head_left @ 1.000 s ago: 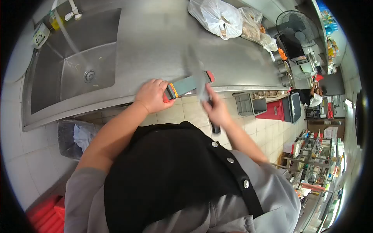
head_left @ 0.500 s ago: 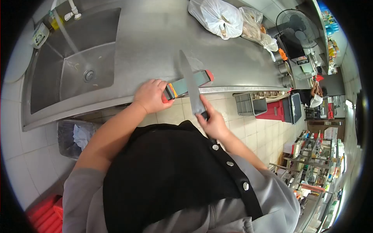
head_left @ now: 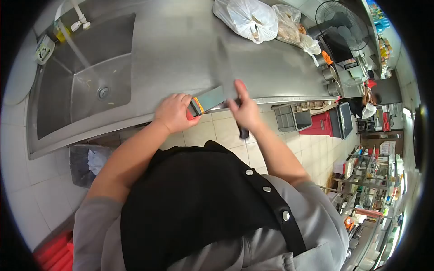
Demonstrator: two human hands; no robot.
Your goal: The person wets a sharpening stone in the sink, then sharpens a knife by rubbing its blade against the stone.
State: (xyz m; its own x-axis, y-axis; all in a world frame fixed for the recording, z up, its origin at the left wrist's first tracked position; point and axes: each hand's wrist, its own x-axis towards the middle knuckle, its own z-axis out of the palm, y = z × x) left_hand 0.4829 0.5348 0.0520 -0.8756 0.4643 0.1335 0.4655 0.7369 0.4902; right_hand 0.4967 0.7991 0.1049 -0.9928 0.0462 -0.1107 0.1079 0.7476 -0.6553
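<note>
My left hand (head_left: 174, 113) grips the near end of a sharpening stone (head_left: 211, 99), which lies slanted at the counter's front edge. Orange and dark parts of its holder show beside my fingers. In my right hand (head_left: 246, 112), closed round the black handle, is a large kitchen knife (head_left: 244, 133). Its blade, smeared by motion, points away from me and crosses the stone's far end, hiding it. My right index finger stretches forward along the blade.
A steel sink (head_left: 101, 72) with water running from its tap lies left on the steel counter (head_left: 176, 49). Tied plastic bags (head_left: 248, 20) and a fan (head_left: 342, 25) stand at the back right. Below are a bin (head_left: 86, 165) and crates (head_left: 291, 118). A person (head_left: 368, 106) is far right.
My right hand has moved the knife forward, away from my body, and slightly right, across the stone's far end. My left hand stays on the stone's near end.
</note>
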